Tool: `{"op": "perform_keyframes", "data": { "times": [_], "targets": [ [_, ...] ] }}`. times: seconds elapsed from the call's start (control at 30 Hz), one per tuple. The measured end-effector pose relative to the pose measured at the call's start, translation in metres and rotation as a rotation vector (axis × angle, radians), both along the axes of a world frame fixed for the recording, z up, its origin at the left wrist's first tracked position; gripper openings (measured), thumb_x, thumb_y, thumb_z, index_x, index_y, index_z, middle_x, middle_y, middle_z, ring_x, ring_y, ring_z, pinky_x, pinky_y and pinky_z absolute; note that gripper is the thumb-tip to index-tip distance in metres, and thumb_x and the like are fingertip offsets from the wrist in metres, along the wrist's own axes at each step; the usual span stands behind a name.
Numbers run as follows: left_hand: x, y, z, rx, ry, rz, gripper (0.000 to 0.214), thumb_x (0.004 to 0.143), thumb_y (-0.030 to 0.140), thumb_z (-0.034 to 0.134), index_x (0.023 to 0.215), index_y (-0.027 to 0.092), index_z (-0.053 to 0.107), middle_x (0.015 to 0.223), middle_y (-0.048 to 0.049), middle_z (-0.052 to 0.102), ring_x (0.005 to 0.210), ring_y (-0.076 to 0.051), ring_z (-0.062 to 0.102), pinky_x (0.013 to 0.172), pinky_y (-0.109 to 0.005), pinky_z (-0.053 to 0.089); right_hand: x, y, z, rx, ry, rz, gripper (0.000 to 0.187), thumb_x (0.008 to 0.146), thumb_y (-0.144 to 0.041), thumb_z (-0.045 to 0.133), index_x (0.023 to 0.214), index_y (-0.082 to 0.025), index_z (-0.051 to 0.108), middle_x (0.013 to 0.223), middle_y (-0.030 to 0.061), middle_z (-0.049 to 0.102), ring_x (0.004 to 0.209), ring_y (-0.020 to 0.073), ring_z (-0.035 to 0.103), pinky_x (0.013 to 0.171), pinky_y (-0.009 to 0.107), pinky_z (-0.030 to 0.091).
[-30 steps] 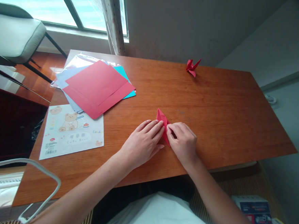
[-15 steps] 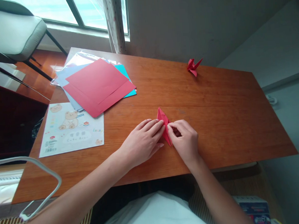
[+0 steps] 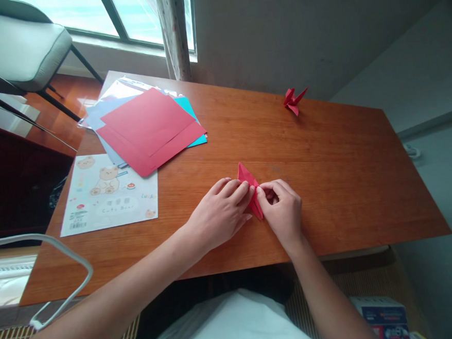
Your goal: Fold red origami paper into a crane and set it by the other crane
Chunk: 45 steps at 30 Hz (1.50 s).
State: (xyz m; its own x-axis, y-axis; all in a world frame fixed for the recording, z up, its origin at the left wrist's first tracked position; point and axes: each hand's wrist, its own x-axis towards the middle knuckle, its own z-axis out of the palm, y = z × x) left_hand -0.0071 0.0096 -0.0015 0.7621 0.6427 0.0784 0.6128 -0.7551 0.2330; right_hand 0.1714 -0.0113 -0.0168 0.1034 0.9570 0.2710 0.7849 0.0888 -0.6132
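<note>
A narrow diamond of folded red origami paper (image 3: pixel 247 174) lies on the wooden table in front of me, its upper and lower points showing. Fingers of my left hand (image 3: pixel 219 211) press down on its left side and middle, holding it against the table, with the thumb lower down near its edge. My right hand (image 3: pixel 281 204) pinches the paper's right edge between thumb and index finger, the other fingers curled in. Both sets of fingertips nearly meet and hide the middle of the paper. A finished red paper crane (image 3: pixel 294 101) stands at the table's far edge.
Red sheets (image 3: pixel 151 131) lie over blue and pale sheets with a clear sleeve at the back left of the table (image 3: pixel 346 181). Nearer is a bear-print card (image 3: pixel 108 198). A white curved rod (image 3: pixel 75 260) crosses the left corner; a chair (image 3: pixel 16 47) stands beyond.
The right fingers have pinched the paper's right edge slightly farther right and up. My left fingertips have slid slightly right over the paper, and its lower point has shifted right.
</note>
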Motion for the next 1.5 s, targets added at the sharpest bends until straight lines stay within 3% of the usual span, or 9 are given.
{"op": "perform_keyframes", "data": {
  "times": [0.47,0.73,0.83,0.97,1.17,1.5],
  "targets": [
    [0.005,0.001,0.004,0.032,0.034,0.0,0.046,0.098,0.035,0.046,0.138,0.012,0.05,0.125,-0.0123,0.058,0.114,-0.027,0.052,0.11,-0.043,0.032,0.001,0.001,-0.001,-0.01,-0.052,-0.01,0.013,0.088,-0.019,0.058,0.076,-0.021,0.063,0.076,0.0017,0.064,0.064,0.0145,0.057,0.064,0.027,0.047],
    [0.003,0.002,0.003,0.013,-0.011,0.012,0.042,0.098,0.034,0.048,0.134,0.014,0.054,0.123,-0.0121,0.06,0.117,-0.027,0.053,0.111,-0.044,0.034,0.004,-0.003,-0.009,0.108,-0.183,0.099,0.018,0.095,-0.019,0.053,0.093,-0.021,0.071,0.088,0.0064,0.068,0.081,0.0182,0.063,0.078,0.031,0.05],
    [-0.006,0.007,0.0,0.016,-0.051,-0.033,0.037,0.1,0.032,0.043,0.129,0.014,0.058,0.128,-0.0114,0.06,0.12,-0.025,0.053,0.11,-0.04,0.037,0.005,-0.004,-0.01,0.148,-0.223,0.113,0.018,0.096,-0.021,0.053,0.093,-0.022,0.071,0.086,0.0058,0.068,0.078,0.0177,0.063,0.076,0.03,0.049],
    [-0.015,0.008,-0.006,0.005,-0.088,-0.058,0.041,0.101,0.033,0.042,0.136,0.014,0.054,0.143,-0.0092,0.055,0.13,-0.024,0.049,0.114,-0.038,0.035,0.001,-0.003,-0.008,0.154,-0.258,0.121,0.02,0.096,-0.02,0.052,0.091,-0.022,0.071,0.084,0.0055,0.067,0.077,0.0178,0.061,0.075,0.03,0.048],
    [-0.014,0.004,-0.011,0.018,-0.09,-0.038,0.041,0.1,0.032,0.046,0.135,0.014,0.055,0.145,-0.0095,0.054,0.133,-0.024,0.048,0.116,-0.039,0.033,-0.005,0.002,-0.004,0.116,-0.28,0.136,0.02,0.095,-0.017,0.053,0.086,-0.022,0.07,0.083,0.0051,0.065,0.077,0.0182,0.06,0.075,0.03,0.047],
    [-0.014,0.004,-0.011,0.021,-0.083,-0.027,0.041,0.101,0.032,0.044,0.137,0.015,0.054,0.146,-0.0087,0.053,0.133,-0.023,0.048,0.118,-0.039,0.03,0.009,-0.004,-0.007,0.148,-0.278,0.255,0.02,0.096,-0.018,0.053,0.103,-0.018,0.072,0.092,0.0082,0.066,0.086,0.0191,0.061,0.08,0.031,0.051]
  ]
}}
